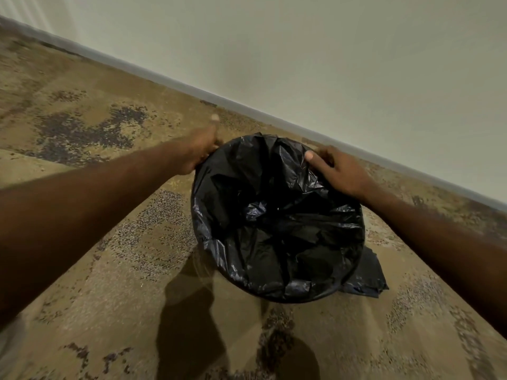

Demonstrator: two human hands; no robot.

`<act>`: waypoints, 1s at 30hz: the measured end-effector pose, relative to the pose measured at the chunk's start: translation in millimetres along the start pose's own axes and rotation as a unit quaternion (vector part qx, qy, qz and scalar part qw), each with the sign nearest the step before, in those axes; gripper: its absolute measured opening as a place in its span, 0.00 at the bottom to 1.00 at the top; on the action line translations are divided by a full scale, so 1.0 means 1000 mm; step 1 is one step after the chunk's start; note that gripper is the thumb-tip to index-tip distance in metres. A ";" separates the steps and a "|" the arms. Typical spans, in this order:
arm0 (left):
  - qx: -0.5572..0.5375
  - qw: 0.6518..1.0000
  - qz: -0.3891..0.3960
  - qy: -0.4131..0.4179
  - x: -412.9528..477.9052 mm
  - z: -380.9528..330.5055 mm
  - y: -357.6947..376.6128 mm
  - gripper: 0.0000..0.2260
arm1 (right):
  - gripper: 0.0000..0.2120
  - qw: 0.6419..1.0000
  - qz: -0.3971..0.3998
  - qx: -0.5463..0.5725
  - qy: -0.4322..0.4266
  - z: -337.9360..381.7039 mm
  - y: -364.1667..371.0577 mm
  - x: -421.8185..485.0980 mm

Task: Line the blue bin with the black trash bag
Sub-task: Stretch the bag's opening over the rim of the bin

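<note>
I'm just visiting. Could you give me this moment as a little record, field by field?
Setting: patterned carpet beside a pale wall
Bag: black trash bag spread open, draped over a round rim
Bin: hidden by the bag; colour not visible
Left hand: on the bag's far-left edge
Right hand: on the far-right edge
Loose plastic: flap at lower right

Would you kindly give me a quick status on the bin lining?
Left hand gripping bag at far-left rim. Right hand on far-right rim, thumb inside. Black trash bag draped over the opening; bin itself hidden. Nothing in the way on the carpet.
</note>
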State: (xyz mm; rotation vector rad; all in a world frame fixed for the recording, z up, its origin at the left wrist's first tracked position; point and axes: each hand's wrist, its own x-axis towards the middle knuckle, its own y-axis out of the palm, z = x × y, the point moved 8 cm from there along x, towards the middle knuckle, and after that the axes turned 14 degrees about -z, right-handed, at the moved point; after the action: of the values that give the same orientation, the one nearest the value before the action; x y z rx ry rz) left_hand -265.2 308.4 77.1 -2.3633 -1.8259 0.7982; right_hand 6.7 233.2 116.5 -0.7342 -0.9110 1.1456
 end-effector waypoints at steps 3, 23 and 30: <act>0.095 0.989 -0.007 0.112 -0.006 -0.022 -0.002 0.31 | 0.27 0.975 -0.091 -0.080 -0.188 0.052 -0.014 -0.019; 0.174 0.965 -0.084 0.174 -0.032 -0.015 0.001 0.16 | 0.47 0.859 0.506 -0.021 0.079 0.051 0.136 -0.118; 0.155 0.972 -0.096 0.148 -0.029 -0.002 -0.008 0.18 | 0.12 0.964 0.237 0.010 -0.121 0.113 0.032 -0.062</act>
State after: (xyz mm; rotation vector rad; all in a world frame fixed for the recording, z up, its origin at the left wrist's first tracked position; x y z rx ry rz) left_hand -276.4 284.9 92.1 -1.9569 -1.6383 0.6175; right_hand -116.9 185.9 126.8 -0.8325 -0.9500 1.6943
